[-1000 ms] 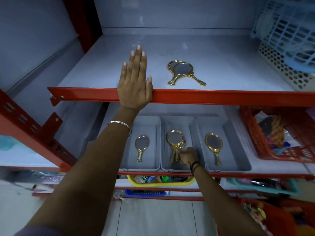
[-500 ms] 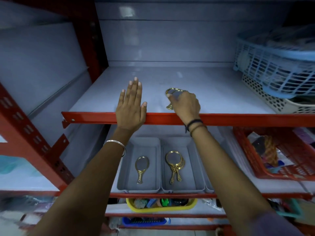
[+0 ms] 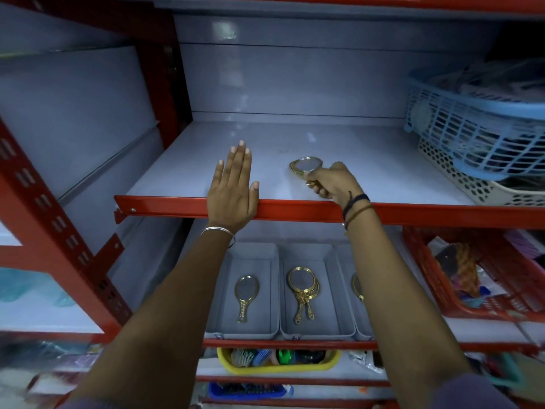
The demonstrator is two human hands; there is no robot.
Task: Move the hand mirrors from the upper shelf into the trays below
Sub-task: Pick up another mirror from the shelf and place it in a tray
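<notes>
On the upper shelf [image 3: 368,160] lies a gold-framed hand mirror [image 3: 305,168]; my right hand [image 3: 334,180] is closed around its handle. Whether a second mirror lies under it I cannot tell. My left hand [image 3: 233,190] rests flat and open on the shelf's red front edge. Below stand three grey trays. The left tray [image 3: 224,290] holds one gold mirror [image 3: 245,296]. The middle tray [image 3: 330,290] holds two stacked mirrors [image 3: 302,290]. The right tray [image 3: 343,261] is mostly hidden by my right forearm, with part of a mirror [image 3: 356,287] showing.
A blue basket [image 3: 472,131] sits on a white basket [image 3: 477,187] at the upper shelf's right. A red basket [image 3: 477,278] with items stands right of the trays. A yellow tray [image 3: 277,361] of small items is on the shelf below. Red uprights frame the left.
My right hand left the middle tray, rose to the upper shelf and closed on the mirror's handle. The view tilted upward. My left hand stayed on the shelf edge.
</notes>
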